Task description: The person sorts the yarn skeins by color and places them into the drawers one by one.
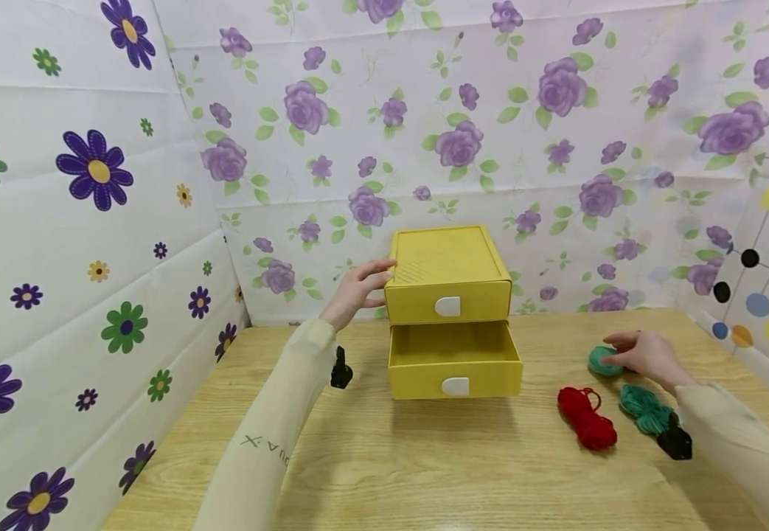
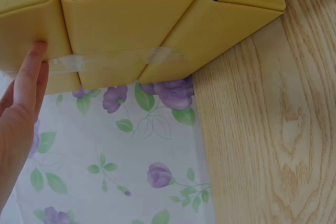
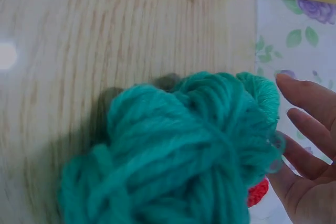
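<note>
My left hand (image 1: 356, 289) rests its fingers against the left side of a small yellow drawer unit (image 1: 447, 258). In the left wrist view a fingertip presses on the unit's side wall (image 2: 115, 30), near a strip of clear tape. The lower drawer (image 1: 456, 380) is pulled out, with nothing seen inside; the upper drawer (image 1: 417, 304) is closed. On the right, my right hand (image 1: 649, 358) reaches over a green yarn ball (image 1: 602, 361), fingers spread loosely beside it. A green yarn skein (image 1: 646, 409) lies just in front, large in the right wrist view.
A red yarn skein (image 1: 586, 419) lies on the wooden table (image 1: 490, 472), left of the green one. Another bit of red (image 3: 257, 192) shows past the green yarn in the right wrist view. Flower-printed cloth (image 1: 331, 184) stands behind the table and on the left.
</note>
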Motion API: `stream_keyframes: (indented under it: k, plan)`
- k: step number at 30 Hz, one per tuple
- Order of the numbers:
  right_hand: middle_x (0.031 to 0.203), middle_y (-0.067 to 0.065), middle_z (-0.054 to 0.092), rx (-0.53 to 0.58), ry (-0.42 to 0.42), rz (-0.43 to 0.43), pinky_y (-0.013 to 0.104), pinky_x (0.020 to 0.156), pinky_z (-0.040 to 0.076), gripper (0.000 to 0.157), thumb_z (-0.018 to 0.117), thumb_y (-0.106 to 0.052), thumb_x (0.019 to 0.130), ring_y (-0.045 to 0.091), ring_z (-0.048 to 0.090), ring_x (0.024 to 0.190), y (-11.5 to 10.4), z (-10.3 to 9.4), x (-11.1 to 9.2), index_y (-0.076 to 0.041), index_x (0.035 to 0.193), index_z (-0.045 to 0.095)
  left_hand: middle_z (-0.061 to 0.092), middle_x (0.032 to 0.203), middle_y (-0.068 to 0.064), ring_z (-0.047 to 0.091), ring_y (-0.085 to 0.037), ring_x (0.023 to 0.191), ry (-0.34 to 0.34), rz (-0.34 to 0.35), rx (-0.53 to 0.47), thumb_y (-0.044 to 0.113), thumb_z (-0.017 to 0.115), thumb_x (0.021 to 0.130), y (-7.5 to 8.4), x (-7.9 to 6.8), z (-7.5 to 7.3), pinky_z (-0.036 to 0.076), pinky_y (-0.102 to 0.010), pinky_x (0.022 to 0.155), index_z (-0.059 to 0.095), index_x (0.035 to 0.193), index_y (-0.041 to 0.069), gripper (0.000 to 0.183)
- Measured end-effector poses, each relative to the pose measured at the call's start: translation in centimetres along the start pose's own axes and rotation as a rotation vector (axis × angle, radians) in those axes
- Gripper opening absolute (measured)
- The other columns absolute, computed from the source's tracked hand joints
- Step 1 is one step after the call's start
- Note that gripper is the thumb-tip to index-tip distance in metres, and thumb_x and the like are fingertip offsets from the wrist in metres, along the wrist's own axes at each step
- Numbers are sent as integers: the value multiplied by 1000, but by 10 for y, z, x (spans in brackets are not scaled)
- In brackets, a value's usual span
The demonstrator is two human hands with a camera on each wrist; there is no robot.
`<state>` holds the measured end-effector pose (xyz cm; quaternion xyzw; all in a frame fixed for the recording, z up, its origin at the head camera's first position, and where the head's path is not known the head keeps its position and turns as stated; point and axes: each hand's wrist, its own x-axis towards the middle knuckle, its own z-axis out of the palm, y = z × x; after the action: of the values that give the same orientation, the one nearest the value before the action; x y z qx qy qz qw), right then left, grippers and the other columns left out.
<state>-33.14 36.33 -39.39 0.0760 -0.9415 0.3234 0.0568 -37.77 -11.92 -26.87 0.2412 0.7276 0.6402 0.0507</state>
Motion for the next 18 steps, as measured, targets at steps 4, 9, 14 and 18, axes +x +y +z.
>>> stream_keyframes:
  k: [4, 9, 14, 18]
  plan:
    - [108, 32, 53, -23, -16, -9, 52, 74, 43, 59, 74, -26, 76, 45, 49, 94, 2, 3, 0, 12, 117, 53, 35, 136, -12, 41, -30, 114, 1, 6, 8, 15, 48, 96, -1, 1, 0, 44, -44, 83, 43, 135, 3, 41]
    - [101, 31, 55, -43, -6, -40, 52, 71, 43, 55, 77, -22, 73, 44, 50, 89, 5, 4, -1, 13, 112, 57, 36, 136, -11, 41, -29, 115, -6, 6, 13, 15, 48, 96, -2, 2, 0, 45, -43, 83, 43, 135, 4, 41]
    - [98, 29, 56, -61, -1, -46, 51, 69, 44, 53, 77, -20, 73, 42, 51, 86, 10, 6, 2, 12, 110, 58, 35, 136, -12, 42, -30, 113, -4, 7, 15, 14, 48, 96, -2, 1, -1, 45, -43, 83, 43, 134, 4, 40]
    - [99, 30, 56, -54, 0, -41, 51, 70, 44, 48, 76, -16, 73, 43, 51, 87, 9, 8, 5, 13, 108, 59, 35, 137, -13, 42, -30, 113, -3, 9, 7, 14, 47, 96, -1, 0, -1, 44, -44, 84, 43, 135, 3, 40]
